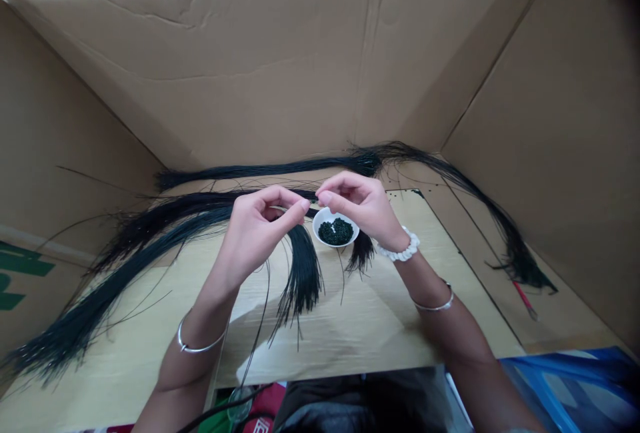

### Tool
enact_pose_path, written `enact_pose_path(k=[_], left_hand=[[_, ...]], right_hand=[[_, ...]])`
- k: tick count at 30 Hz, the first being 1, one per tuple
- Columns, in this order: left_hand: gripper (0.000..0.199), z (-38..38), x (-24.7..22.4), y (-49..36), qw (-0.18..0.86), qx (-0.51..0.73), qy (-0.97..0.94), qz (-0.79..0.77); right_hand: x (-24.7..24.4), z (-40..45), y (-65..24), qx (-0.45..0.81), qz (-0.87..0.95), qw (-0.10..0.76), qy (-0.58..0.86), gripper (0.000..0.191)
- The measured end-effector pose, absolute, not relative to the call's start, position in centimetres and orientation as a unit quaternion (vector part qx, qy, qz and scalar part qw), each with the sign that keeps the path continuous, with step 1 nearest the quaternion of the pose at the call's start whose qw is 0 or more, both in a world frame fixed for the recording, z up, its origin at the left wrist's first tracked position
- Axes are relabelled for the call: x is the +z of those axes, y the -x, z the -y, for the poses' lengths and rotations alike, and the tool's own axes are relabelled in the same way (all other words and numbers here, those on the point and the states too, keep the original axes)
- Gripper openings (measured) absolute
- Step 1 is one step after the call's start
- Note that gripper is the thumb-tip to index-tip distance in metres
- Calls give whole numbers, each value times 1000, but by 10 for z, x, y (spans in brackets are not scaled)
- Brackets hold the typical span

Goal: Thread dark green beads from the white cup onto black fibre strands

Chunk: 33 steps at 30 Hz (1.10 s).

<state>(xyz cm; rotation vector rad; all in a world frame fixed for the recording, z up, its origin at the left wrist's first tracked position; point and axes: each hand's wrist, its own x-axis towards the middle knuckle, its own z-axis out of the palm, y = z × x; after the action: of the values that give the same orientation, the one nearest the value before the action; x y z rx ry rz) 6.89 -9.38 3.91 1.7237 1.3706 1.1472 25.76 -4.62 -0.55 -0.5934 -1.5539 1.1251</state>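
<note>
Over the table, my left hand [260,226] is closed, thumb and forefinger pinched together at their tips. My right hand [361,205] faces it in a similar pinch, fingertips close to those of the left. Whatever sits in either pinch is too small to make out. Just below the right fingertips stands a small white bowl [317,228] holding tiny dark green beads [336,232]. Behind and beneath the left wrist runs a bundle of long dark green strands [125,280], its cut ends [303,276] fanning out beside the bowl. A loose thin strand [259,326] hangs towards the table's front edge.
Cardboard walls [260,80] enclose the back and sides of the pale wooden table [370,326]. More dark bundles [265,170] lie along the back, one [480,196] curving down the right side. A red-handled tool [525,301] lies at right; a blue patterned surface [575,386] is below.
</note>
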Motion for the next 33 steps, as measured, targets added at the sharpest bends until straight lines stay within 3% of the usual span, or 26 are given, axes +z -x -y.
enact_pose_path(k=[11, 15, 20, 27, 31, 33], left_hand=[[17, 90, 31, -67, 332, 433, -669, -505], [30, 91, 34, -67, 346, 418, -663, -515], [15, 88, 37, -68, 420, 428, -641, -480], [15, 82, 38, -69, 419, 428, -636, -487], [14, 82, 37, -67, 418, 448, -621, -489], [14, 81, 37, -65, 430, 454, -614, -481]], right_hand=[[-1, 53, -257, 404, 668, 550, 297, 20], [-1, 51, -259, 407, 653, 557, 313, 23], [-2, 49, -258, 418, 640, 558, 324, 24], [4, 51, -259, 443, 631, 551, 318, 28], [-1, 39, -265, 378, 679, 515, 363, 36], [-15, 29, -266, 271, 748, 421, 437, 30]])
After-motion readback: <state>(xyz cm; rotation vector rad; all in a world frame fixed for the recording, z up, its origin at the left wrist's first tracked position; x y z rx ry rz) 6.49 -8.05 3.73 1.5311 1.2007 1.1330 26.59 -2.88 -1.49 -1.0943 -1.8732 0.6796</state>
